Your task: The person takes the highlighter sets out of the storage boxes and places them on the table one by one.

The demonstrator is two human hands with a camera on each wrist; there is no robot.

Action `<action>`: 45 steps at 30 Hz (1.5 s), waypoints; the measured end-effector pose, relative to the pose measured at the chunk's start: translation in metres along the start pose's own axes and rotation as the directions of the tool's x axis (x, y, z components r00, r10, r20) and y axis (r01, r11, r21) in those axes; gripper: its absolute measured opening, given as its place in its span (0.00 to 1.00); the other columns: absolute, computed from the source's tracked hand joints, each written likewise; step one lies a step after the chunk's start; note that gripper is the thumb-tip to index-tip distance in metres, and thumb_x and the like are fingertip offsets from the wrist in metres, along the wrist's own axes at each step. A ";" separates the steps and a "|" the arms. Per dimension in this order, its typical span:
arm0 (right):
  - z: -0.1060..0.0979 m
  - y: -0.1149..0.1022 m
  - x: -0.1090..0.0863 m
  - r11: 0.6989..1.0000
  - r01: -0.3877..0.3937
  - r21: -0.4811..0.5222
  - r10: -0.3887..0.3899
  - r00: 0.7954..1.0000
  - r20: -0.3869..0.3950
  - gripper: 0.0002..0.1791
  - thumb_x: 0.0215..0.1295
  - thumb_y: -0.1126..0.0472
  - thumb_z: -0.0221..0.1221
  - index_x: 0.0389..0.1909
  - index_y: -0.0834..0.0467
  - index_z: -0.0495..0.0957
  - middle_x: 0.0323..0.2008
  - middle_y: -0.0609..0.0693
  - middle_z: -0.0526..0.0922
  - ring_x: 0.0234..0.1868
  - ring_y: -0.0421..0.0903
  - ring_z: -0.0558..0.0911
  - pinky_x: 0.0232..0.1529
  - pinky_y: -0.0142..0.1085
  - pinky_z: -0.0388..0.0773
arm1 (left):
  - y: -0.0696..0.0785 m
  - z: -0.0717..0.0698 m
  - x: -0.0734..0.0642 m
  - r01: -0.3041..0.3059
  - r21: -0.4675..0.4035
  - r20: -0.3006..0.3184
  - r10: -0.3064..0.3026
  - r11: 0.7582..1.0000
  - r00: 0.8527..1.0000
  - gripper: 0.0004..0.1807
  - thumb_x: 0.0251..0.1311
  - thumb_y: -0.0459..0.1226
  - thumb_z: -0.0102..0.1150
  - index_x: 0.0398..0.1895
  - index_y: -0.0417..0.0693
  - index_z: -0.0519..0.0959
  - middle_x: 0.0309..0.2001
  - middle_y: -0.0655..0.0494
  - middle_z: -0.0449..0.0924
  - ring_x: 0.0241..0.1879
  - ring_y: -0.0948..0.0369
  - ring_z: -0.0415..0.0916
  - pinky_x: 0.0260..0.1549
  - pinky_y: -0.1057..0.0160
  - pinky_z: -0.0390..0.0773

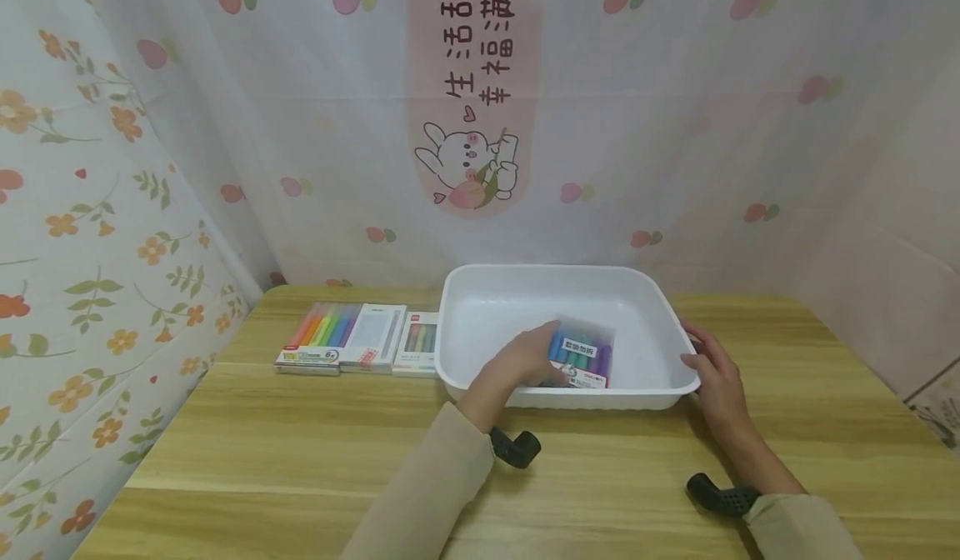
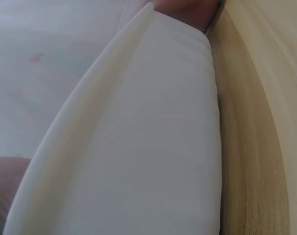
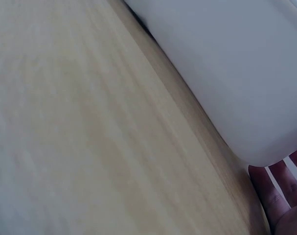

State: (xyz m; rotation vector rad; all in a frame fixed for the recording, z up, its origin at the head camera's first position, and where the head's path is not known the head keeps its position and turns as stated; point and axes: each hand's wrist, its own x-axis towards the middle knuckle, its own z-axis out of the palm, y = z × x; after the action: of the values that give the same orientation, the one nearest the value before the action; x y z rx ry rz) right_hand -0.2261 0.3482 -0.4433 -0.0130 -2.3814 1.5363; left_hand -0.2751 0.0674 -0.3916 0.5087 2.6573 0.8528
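Note:
A white plastic basin (image 1: pixel 480 391) stands on the wooden table. Inside it is a clear pack of colored markers (image 1: pixel 592 352), blue through purple, with a white label across it. My left hand (image 1: pixel 521 358) reaches over the near rim and holds this pack at its left edge, hiding that side. On the basin's right end my right hand (image 1: pixel 716 377) grips the rim, thumb on top and fingers outside. In the right wrist view, fingers (image 3: pixel 275 193) lie against the basin's outer wall (image 3: pixel 226 73). The left wrist view is mostly filled by the basin's side (image 2: pixel 153 122).
Left of the basin lie a pack of rainbow-colored pens (image 1: pixel 322 331), a white box (image 1: pixel 372 335) and another white box with a colored picture (image 1: pixel 417 339), partly covered by the basin. A printed curtain (image 1: pixel 300 127) hangs behind the wooden table (image 1: pixel 300 452).

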 end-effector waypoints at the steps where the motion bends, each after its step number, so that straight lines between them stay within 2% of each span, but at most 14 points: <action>1: 0.000 0.000 0.000 1.000 0.000 0.002 0.000 1.000 0.001 0.27 0.78 0.61 0.40 0.76 0.56 0.62 0.66 0.65 0.70 0.48 0.25 0.77 0.41 0.22 0.80 | 0.000 0.000 0.001 -0.004 -0.001 0.002 0.004 1.000 1.000 0.52 0.55 0.41 0.74 0.80 0.53 0.55 0.74 0.51 0.68 0.71 0.52 0.68 0.71 0.50 0.68; 6: -0.002 -0.001 0.000 1.000 0.005 -0.003 -0.005 1.000 -0.001 0.27 0.78 0.61 0.40 0.76 0.57 0.62 0.65 0.63 0.72 0.47 0.26 0.77 0.41 0.22 0.80 | 0.003 0.002 0.002 -0.027 0.006 0.036 0.026 1.000 0.999 0.54 0.57 0.41 0.72 0.82 0.48 0.49 0.74 0.53 0.68 0.75 0.53 0.63 0.74 0.52 0.64; 10: -0.001 -0.001 0.002 1.000 0.018 0.007 -0.018 1.000 -0.009 0.26 0.78 0.62 0.41 0.75 0.58 0.63 0.58 0.46 0.77 0.46 0.27 0.78 0.40 0.23 0.81 | 0.004 0.000 0.002 -0.015 0.003 0.067 0.015 1.000 0.998 0.52 0.61 0.47 0.68 0.81 0.42 0.48 0.74 0.50 0.68 0.76 0.54 0.61 0.76 0.54 0.62; 13: 0.001 -0.002 0.004 1.000 0.015 0.024 -0.015 1.000 -0.009 0.26 0.77 0.64 0.41 0.74 0.59 0.63 0.59 0.46 0.76 0.46 0.26 0.78 0.40 0.23 0.81 | 0.003 0.000 0.002 0.002 0.004 0.072 -0.002 1.000 0.997 0.48 0.64 0.51 0.65 0.80 0.43 0.52 0.76 0.49 0.65 0.77 0.53 0.60 0.76 0.54 0.62; 16: 0.001 -0.002 0.004 1.000 0.003 0.021 -0.002 1.000 -0.004 0.27 0.77 0.64 0.40 0.75 0.60 0.62 0.65 0.61 0.73 0.46 0.24 0.76 0.40 0.21 0.80 | 0.005 0.001 0.004 0.010 0.023 0.083 -0.012 1.000 0.997 0.46 0.65 0.53 0.63 0.80 0.44 0.55 0.79 0.50 0.60 0.78 0.54 0.57 0.76 0.53 0.61; 18: -0.001 -0.001 0.003 1.000 -0.001 0.011 0.001 1.000 -0.004 0.27 0.78 0.63 0.39 0.75 0.59 0.61 0.68 0.67 0.70 0.46 0.23 0.75 0.40 0.20 0.79 | 0.009 0.001 0.007 0.009 0.039 0.093 -0.013 0.999 0.996 0.46 0.66 0.53 0.62 0.80 0.44 0.54 0.79 0.50 0.58 0.79 0.54 0.57 0.77 0.54 0.60; 20: -0.002 -0.001 0.003 1.000 -0.002 0.009 0.002 1.000 -0.012 0.27 0.78 0.63 0.39 0.75 0.59 0.61 0.67 0.67 0.70 0.46 0.24 0.75 0.40 0.20 0.79 | 0.013 0.001 0.011 0.003 0.060 0.109 -0.010 0.998 0.994 0.46 0.66 0.53 0.62 0.80 0.44 0.54 0.80 0.50 0.57 0.79 0.53 0.56 0.76 0.54 0.61; 24: -0.002 0.000 0.002 1.000 -0.003 0.028 0.003 1.000 -0.016 0.26 0.77 0.64 0.41 0.74 0.60 0.62 0.61 0.53 0.74 0.46 0.25 0.77 0.40 0.22 0.80 | 0.022 0.003 0.021 0.005 0.097 0.120 -0.016 0.995 0.993 0.46 0.66 0.53 0.62 0.79 0.42 0.55 0.78 0.48 0.60 0.77 0.52 0.59 0.75 0.54 0.63; 28: 0.001 0.000 0.002 0.999 -0.009 0.043 0.009 1.000 -0.012 0.26 0.77 0.64 0.41 0.74 0.60 0.62 0.62 0.51 0.74 0.47 0.25 0.77 0.41 0.22 0.80 | 0.024 0.005 0.030 0.040 0.106 0.105 -0.051 0.994 0.993 0.48 0.64 0.54 0.64 0.78 0.39 0.55 0.75 0.44 0.63 0.68 0.51 0.72 0.66 0.56 0.75; 31: 0.002 0.000 0.002 0.999 -0.012 0.040 0.012 1.000 -0.015 0.26 0.77 0.64 0.41 0.74 0.59 0.62 0.63 0.57 0.73 0.46 0.24 0.77 0.41 0.22 0.80 | 0.025 0.005 0.037 0.084 0.083 0.111 -0.092 0.993 0.990 0.51 0.63 0.56 0.64 0.79 0.39 0.51 0.75 0.41 0.60 0.53 0.52 0.80 0.49 0.61 0.84; 33: 0.002 0.000 0.002 0.999 -0.015 0.041 0.015 1.000 -0.015 0.26 0.77 0.64 0.41 0.74 0.59 0.62 0.63 0.58 0.72 0.46 0.25 0.77 0.41 0.22 0.80 | 0.025 0.005 0.040 0.111 0.063 0.123 -0.118 0.992 0.985 0.54 0.63 0.57 0.64 0.80 0.40 0.47 0.76 0.39 0.56 0.45 0.53 0.81 0.37 0.63 0.84; 36: 0.002 0.000 0.002 0.999 -0.015 0.035 0.016 1.000 -0.018 0.26 0.78 0.63 0.41 0.74 0.59 0.63 0.62 0.56 0.73 0.46 0.25 0.77 0.40 0.23 0.80 | 0.025 0.005 0.046 0.142 0.058 0.121 -0.149 0.988 0.981 0.58 0.61 0.58 0.65 0.81 0.42 0.44 0.78 0.39 0.53 0.43 0.55 0.79 0.30 0.67 0.81; 40: 0.002 -0.001 0.003 0.999 -0.018 0.028 0.019 0.999 -0.027 0.26 0.77 0.62 0.42 0.74 0.59 0.63 0.59 0.50 0.75 0.44 0.26 0.77 0.40 0.23 0.81 | 0.024 0.007 0.050 0.160 0.057 0.107 -0.165 0.985 0.980 0.61 0.58 0.59 0.68 0.82 0.44 0.40 0.79 0.39 0.51 0.44 0.56 0.78 0.26 0.69 0.79; 45: 0.002 -0.002 0.002 0.999 -0.026 0.039 0.028 0.999 -0.030 0.26 0.77 0.63 0.42 0.74 0.60 0.63 0.62 0.61 0.74 0.44 0.26 0.77 0.39 0.23 0.80 | 0.022 0.008 0.050 0.129 0.060 0.105 -0.134 0.990 0.985 0.57 0.57 0.58 0.69 0.82 0.49 0.47 0.77 0.42 0.58 0.45 0.58 0.75 0.27 0.69 0.78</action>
State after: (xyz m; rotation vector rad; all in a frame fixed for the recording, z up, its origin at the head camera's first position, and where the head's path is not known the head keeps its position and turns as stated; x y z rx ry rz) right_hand -0.2283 0.3459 -0.4417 -0.0598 -2.3367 1.5826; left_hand -0.3112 0.1088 -0.3932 0.3756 2.5862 0.6978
